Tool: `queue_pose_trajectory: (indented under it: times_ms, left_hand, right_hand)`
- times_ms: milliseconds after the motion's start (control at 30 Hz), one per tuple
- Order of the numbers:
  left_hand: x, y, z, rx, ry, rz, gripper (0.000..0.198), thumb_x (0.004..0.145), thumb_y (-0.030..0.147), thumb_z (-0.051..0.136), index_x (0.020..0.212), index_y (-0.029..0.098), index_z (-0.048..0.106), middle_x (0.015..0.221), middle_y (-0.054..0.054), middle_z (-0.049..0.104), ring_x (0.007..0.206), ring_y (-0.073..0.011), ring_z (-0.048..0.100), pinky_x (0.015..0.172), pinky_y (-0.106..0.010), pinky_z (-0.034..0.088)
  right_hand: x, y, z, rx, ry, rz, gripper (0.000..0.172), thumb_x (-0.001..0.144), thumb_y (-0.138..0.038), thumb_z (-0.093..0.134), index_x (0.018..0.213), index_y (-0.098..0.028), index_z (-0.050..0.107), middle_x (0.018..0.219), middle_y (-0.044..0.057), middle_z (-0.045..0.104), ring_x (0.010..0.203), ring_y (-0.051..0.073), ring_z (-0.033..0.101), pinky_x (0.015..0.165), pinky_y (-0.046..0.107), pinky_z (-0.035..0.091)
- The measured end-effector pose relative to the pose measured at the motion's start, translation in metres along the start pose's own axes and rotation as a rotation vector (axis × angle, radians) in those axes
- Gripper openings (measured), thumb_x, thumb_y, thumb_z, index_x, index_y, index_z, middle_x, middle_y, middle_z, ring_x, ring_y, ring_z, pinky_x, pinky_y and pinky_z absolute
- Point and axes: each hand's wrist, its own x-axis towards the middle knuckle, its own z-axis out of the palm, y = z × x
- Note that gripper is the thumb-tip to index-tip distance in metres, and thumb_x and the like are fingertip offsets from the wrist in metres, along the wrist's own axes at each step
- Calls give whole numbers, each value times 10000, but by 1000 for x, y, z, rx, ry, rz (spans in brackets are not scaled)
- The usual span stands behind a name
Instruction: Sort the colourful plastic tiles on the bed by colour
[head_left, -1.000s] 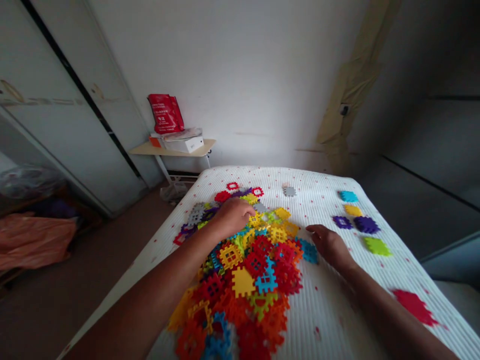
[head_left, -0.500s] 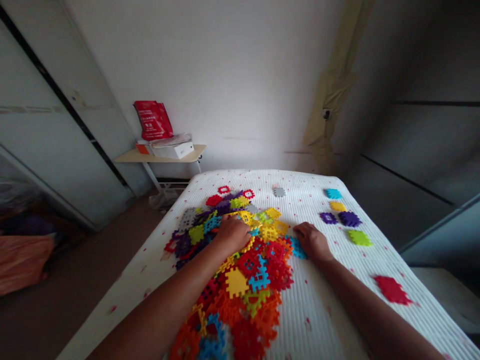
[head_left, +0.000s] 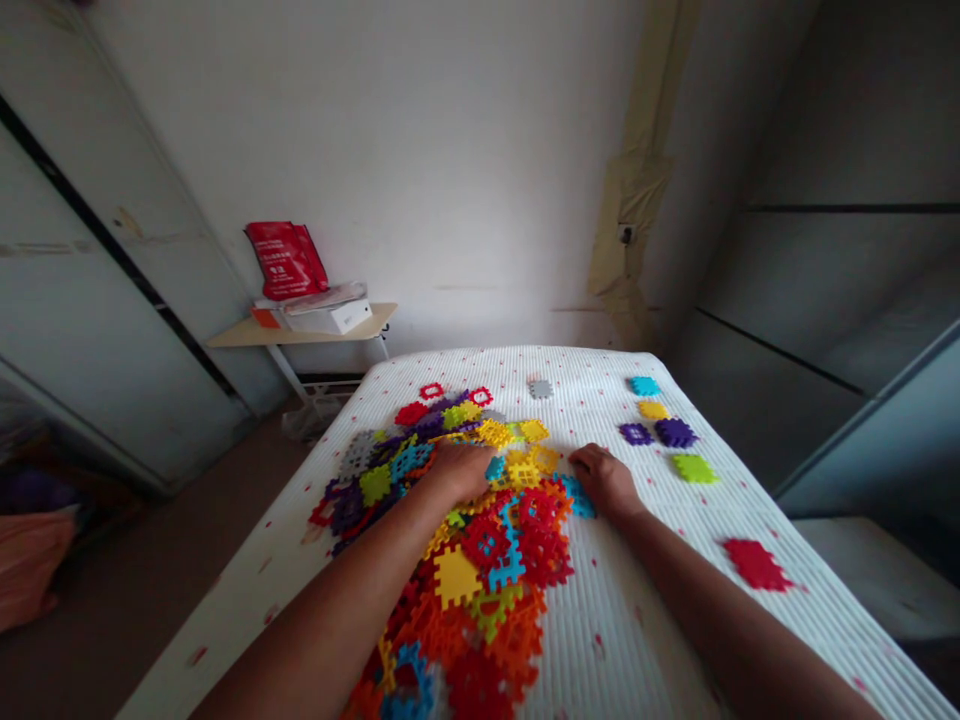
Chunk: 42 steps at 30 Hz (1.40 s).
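Both curled, contents I couldn't tell, my left hand [head_left: 463,470] sat amid the tile pile [head_left: 484,540], right hand [head_left: 606,482] by its two o'clock edge; hasty raking risked scattering it.

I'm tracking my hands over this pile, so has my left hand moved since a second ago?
Yes. Against the gray interlocking tile lying apart on the white cover, your left hand has come nearer to you and slightly rightward.

left hand [head_left: 463,470]: palm down (grip unclear from here) | right hand [head_left: 606,482]: curled | left forearm [head_left: 356,592], right forearm [head_left: 712,605]: extended forward
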Motion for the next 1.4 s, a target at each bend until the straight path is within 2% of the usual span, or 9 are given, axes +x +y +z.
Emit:
queue_pose_trajectory:
  times_ms: [133,333,467,733,833,900,1067,1200,1400]
  left_hand:
    - [9,-1,-6,-9,-79,10,177,637,253,617,809,244,660,880,-78,708,844,-256,643,724,-327,462]
    - [12,2,-11,-4,-81,-16,292,514,164,659,798,232,666,846,-78,705,815,-259,639,703,-316,461]
    - [6,1,-10,-36,-27,-44,354,466,214,697,815,232,643,826,-62,693,798,-262,637,689,-313,458]
    - [-16,-13,-12,-235,168,-65,400,598,264,606,987,193,544,987,-76,636,922,-241,604,778,-305,450]
    - [-25,-14,-12,-319,218,-68,425,635,270,598,1040,183,499,1070,-78,604,969,-202,582,828,-280,438]
    - [-28,-14,-9,-444,227,-65,446,647,277,599,1066,188,472,1067,-68,604,949,-184,588,811,-271,448]
    - [-28,-12,6,-879,295,-8,410,640,244,598,1020,208,449,940,-24,615,842,-162,597,751,-276,467]
    - [-25,-10,17,-888,355,-8,326,641,229,596,940,198,470,778,16,589,724,-141,579,684,-264,464]
    - [-25,5,26,-731,413,-23,385,643,241,613,1009,185,508,835,-5,607,715,-140,567,686,-267,459]
  right_hand:
    - [0,0,0,-15,-5,6,230,848,-177,435,923,-204,652,973,52,634,900,160,583,793,243,421]
    - [0,1,1,-20,12,-15,220,856,-186,435,916,-200,647,956,49,632,883,159,586,792,238,419]
    - [0,1,1,-21,5,-19,219,844,-172,439,901,-199,649,939,49,638,885,159,592,802,233,419]
    - [-2,8,-12,84,-48,92,225,780,-162,459,882,-196,657,881,50,689,808,173,637,731,245,443]
    - [-5,2,-15,291,-206,189,173,769,-177,461,804,-185,630,616,9,642,551,140,595,587,245,439]
    - [-8,-8,-17,579,-324,246,146,758,-193,475,826,-184,605,544,-22,596,482,123,552,538,241,431]
    - [-12,-31,-12,1259,-354,128,245,680,-262,623,915,-199,595,868,7,651,764,129,598,656,241,444]
    - [-11,-31,-2,1352,-303,143,225,620,-282,662,812,-185,594,727,-14,621,601,101,538,545,234,395]
    - [-9,-30,-5,1270,-189,242,275,606,-304,664,840,-177,593,739,5,652,581,114,551,527,248,402]
